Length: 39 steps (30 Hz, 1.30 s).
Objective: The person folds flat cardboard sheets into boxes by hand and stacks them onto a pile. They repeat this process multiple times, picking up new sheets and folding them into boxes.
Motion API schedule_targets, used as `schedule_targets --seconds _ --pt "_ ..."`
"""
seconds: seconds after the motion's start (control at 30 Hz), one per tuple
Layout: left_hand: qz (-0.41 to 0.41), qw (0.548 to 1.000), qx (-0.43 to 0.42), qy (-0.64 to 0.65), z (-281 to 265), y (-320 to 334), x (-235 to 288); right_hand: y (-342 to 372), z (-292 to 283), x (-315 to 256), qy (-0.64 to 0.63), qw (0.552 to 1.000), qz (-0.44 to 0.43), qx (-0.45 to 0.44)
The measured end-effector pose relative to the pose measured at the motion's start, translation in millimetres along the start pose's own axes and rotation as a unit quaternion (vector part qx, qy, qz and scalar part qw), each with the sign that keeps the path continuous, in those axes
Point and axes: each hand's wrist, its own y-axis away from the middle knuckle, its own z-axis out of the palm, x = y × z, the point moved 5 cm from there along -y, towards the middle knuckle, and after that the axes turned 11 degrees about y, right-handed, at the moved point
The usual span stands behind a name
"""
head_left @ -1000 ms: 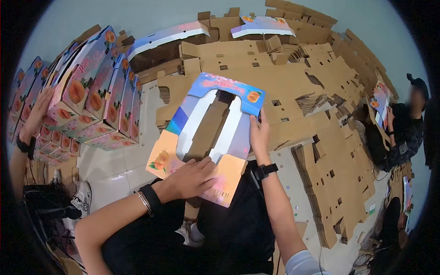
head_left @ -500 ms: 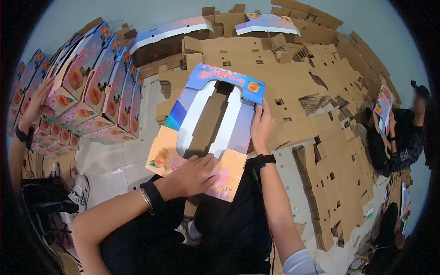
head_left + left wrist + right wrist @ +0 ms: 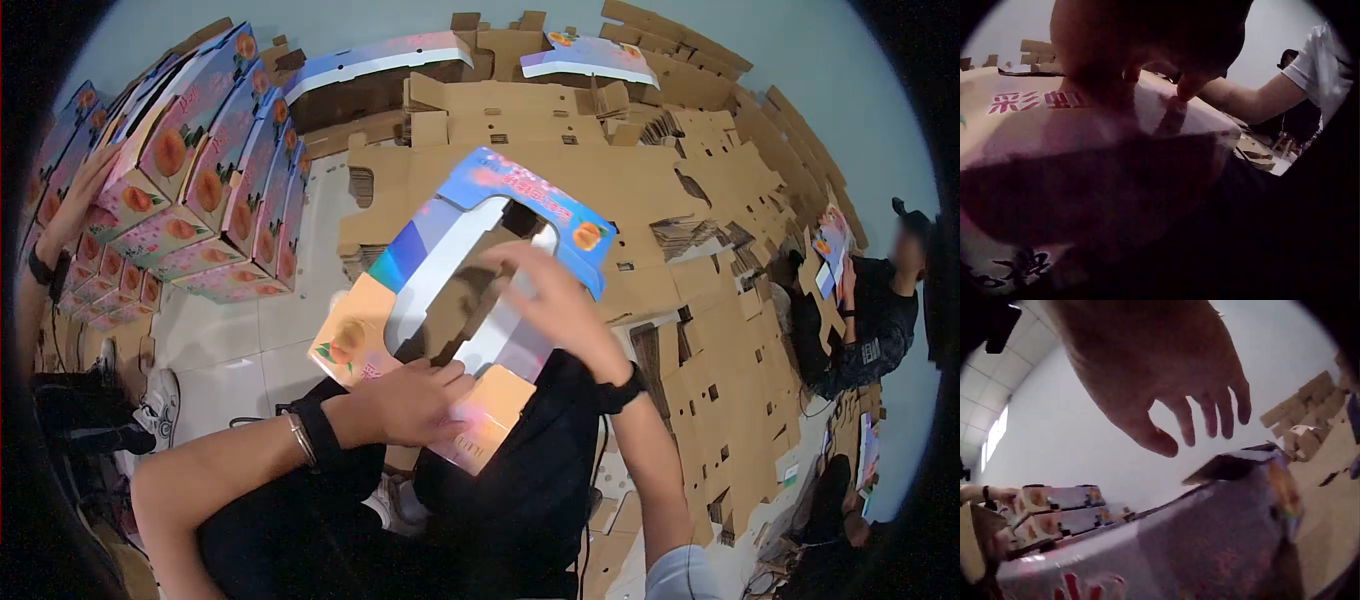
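Fruit-printed carton (image 3: 437, 268), open-topped: one

Upper left of frame: stacked boxes (image 3: 205, 190), touched at the edge by another person's hand (image 3: 85, 195). Lower centre: left hand (image 3: 410, 402), laid on the carton's orange near panel (image 3: 505, 392); whether the panel's edge is pinched cannot be told. Centre: the carton itself, tilted over the lap (image 3: 480, 530), its opening turned upward. Just right of centre: right hand (image 3: 558, 303), fingers parted, nothing gripped, raised over the opening. Right: cardboard sheets (image 3: 720, 420), laid flat in piles; a seated person (image 3: 870, 310). Handling, as judged: the near panel is best steadied by light left-hand pressure; folds are best pressed with flat fingers, so that thin card is not creased.
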Motion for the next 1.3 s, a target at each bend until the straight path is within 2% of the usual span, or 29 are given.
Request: schedule_targets --seconds 0.03,0.1,0.23,0.3,0.33,0.37,0.47,0.5,0.57,0.63,0.7,0.77,0.8,0.83,0.87,0.9,0.97,1.07,1.2,1.27,1.3 --pt "0.009 1.0 -0.006 -0.009 2.4 1.5 2.1 -9.0 17.9 -22.0 0.003 0.996 -0.074 -0.04" --pt "0.013 1.0 -0.014 -0.018 4.9 3.8 4.5 -26.5 42.4 -54.2 0.068 0.974 -0.212 -0.053" --pt "0.027 0.998 -0.047 -0.032 5.3 9.1 5.5 -81.6 91.8 -46.2 0.053 0.972 -0.204 -0.104" --pt "0.024 0.998 -0.055 -0.032 7.0 11.7 1.6 -97.0 116.7 -39.2 0.066 0.955 -0.219 -0.188" --pt "0.036 0.997 -0.044 -0.048 7.7 13.3 -0.1 -101.4 123.4 -40.5 0.016 0.963 -0.235 -0.132" --pt "0.046 0.996 -0.035 -0.064 9.1 14.4 -0.9 -103.2 129.5 -33.3 0.015 0.962 -0.236 -0.134" --pt "0.09 0.992 -0.007 -0.084 14.2 18.5 -8.9 -110.8 133.1 -29.9 -0.022 0.968 -0.211 -0.133" --pt "0.091 0.992 -0.007 -0.082 14.7 19.3 -10.6 -111.0 129.6 -32.5 -0.022 0.972 -0.208 -0.105" --pt "0.099 0.989 -0.039 -0.102 17.7 20.1 -12.7 -114.8 123.6 -37.2 -0.019 0.976 -0.2 -0.08" --pt "0.115 0.986 -0.028 -0.118 20.9 22.5 -12.0 -127.0 130.9 -34.4 -0.016 0.974 -0.02 -0.226" --pt "0.128 0.982 -0.018 -0.137 19.6 24.6 -10.0 -121.2 121.4 -39.8 -0.028 0.976 -0.004 -0.218" --pt "0.146 0.98 0.018 -0.137 12.4 25.1 -7.3 -119.1 104.2 -41.1 0.078 0.989 -0.114 -0.043" --pt "0.146 0.98 0.021 -0.137 12.2 25.0 -8.4 -117.5 99.3 -31.8 0.08 0.989 -0.116 -0.044" --pt "0.145 0.981 0.014 -0.127 13.6 24.2 -10.2 -116.3 86.1 -22.1 0.194 0.969 -0.151 0.024" --pt "0.144 0.983 0.006 -0.117 14.9 23.9 -11.6 -114.1 73.9 -14.3 0.304 0.93 -0.183 0.091" --pt "0.146 0.982 0.008 -0.116 15.4 24.0 -12.0 -112.2 64.8 -2.4 0.307 0.93 -0.183 0.09" --pt "0.147 0.983 0.012 -0.109 16.5 23.3 -12.3 -111.0 47.3 21.8 0.368 0.92 -0.111 0.079" --pt "0.125 0.986 0.001 -0.112 19.0 25.9 -16.4 -116.3 41.6 20.1 0.436 0.894 -0.09 0.06" --pt "0.117 0.986 -0.011 -0.115 15.4 25.4 -20.5 -124.0 25.4 21.4 0.424 0.901 -0.049 0.078" --pt "0.122 0.983 -0.013 -0.14 11.2 26.1 -20.1 -115.2 7.2 15.6 0.394 0.901 -0.083 0.165" --pt "0.122 0.982 -0.012 -0.141 12.5 25.9 -21.5 -112.5 2.8 17.4 0.395 0.9 -0.084 0.165"
